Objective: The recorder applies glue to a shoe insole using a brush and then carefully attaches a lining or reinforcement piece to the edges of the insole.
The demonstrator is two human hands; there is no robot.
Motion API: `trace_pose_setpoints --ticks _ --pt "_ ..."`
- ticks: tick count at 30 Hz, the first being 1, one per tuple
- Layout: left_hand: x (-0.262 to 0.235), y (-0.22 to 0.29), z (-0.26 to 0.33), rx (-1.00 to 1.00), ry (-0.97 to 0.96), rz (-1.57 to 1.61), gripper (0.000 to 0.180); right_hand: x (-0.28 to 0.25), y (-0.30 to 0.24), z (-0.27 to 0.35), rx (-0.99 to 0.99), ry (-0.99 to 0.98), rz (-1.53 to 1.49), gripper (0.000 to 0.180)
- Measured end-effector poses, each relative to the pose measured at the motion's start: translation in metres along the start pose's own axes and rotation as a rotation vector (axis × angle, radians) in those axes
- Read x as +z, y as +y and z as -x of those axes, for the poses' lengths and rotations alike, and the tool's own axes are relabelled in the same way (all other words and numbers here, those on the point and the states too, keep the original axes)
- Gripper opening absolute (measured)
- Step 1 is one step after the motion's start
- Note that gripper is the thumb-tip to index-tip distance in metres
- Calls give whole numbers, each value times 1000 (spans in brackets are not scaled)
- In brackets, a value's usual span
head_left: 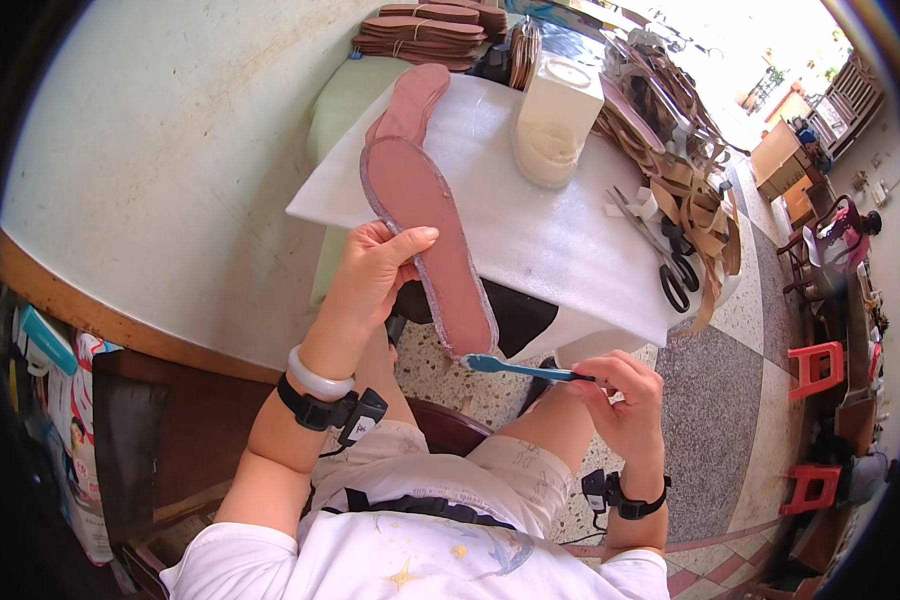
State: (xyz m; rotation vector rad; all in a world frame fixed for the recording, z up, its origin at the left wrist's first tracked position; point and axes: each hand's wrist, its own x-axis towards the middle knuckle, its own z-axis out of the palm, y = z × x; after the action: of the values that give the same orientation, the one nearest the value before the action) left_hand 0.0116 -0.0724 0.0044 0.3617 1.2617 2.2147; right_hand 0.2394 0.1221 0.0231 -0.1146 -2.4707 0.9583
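1. White-covered table (pixel 490 225): landmark for all positions below.
2. Sole-shaped piece (pixel 420 205): reddish pink with a greyish rim, held at a slant; its broad end lies over the table's left part, its narrower end projects past the table's near edge.
3. Left hand (pixel 370 265): at the table's near-left edge, grasping the sole-shaped piece by its left side, thumb pressed flat on the upper face, other fingers curled beneath.
4. Right hand (pixel 620 390): in front of the table's near edge, thumb and fingers pinching the dark handle end of a brush.
5. Blue brush (pixel 520 369): roughly level, in front of the table's near edge, its head against the narrower end of the sole-shaped piece.
6. Similar pink pieces (pixel 417 100): overlapping on the table's far-left part.
7. Pale container (pixel 562 105): upright toward the table's far side.
8. Scissors (pixel 660 246): on the table's right part, beside tan strips (pixel 705 205) heaped along its right edge.
9. Banded stacks of brown sole shapes (pixel 420 38): beyond the table's far-left edge.
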Motion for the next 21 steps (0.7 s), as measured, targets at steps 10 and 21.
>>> trace_pose_setpoints --ticks 10,21 --pt "5 -6 6 -11 -77 -56 14 -14 26 14 213 225 -173 12" --pt "8 -16 23 -22 -118 -161 17 0 18 -2 175 151 -226 10"
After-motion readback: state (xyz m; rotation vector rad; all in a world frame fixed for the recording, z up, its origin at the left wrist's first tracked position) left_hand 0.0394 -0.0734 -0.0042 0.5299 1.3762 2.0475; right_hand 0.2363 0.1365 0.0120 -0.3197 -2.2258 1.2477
